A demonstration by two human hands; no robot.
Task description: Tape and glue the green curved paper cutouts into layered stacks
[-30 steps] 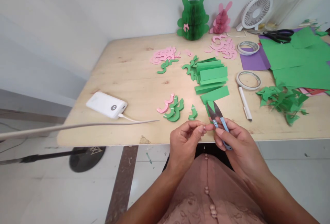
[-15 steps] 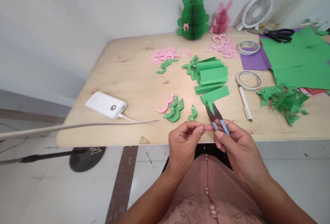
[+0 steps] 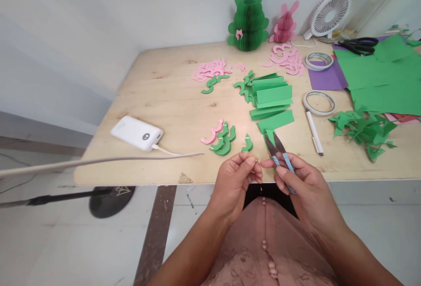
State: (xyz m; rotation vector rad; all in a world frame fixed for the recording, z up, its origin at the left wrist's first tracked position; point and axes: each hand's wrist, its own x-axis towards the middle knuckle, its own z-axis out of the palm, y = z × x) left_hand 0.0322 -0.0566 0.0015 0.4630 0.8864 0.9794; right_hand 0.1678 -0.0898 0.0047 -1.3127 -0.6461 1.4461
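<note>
My right hand (image 3: 297,178) holds a pair of thread snips (image 3: 278,152) with light blue handles, their dark blades apart and pointing away from me. My left hand (image 3: 238,180) is closed in a pinch close beside it at the table's front edge. Whatever lies between its thumb and forefinger is too small to make out. Just beyond the blades are green paper strips (image 3: 275,120). A curved green paper piece (image 3: 247,143) with a white strip on it lies beyond my left hand, next to several scalloped green pieces (image 3: 225,143) and a pink one (image 3: 212,133).
A white power bank (image 3: 133,132) with a cable lies at left. At right are tape rolls (image 3: 319,103), a white pen (image 3: 315,132), green scraps (image 3: 363,130), green sheets (image 3: 384,80) and black scissors (image 3: 358,45). Paper rabbits (image 3: 249,25) and a fan (image 3: 330,15) stand at the back.
My left hand's pinching fingertips have drawn slightly away from my right forefinger, leaving a small gap. The right hand keeps its hold on the snips. The view has shifted a little.
</note>
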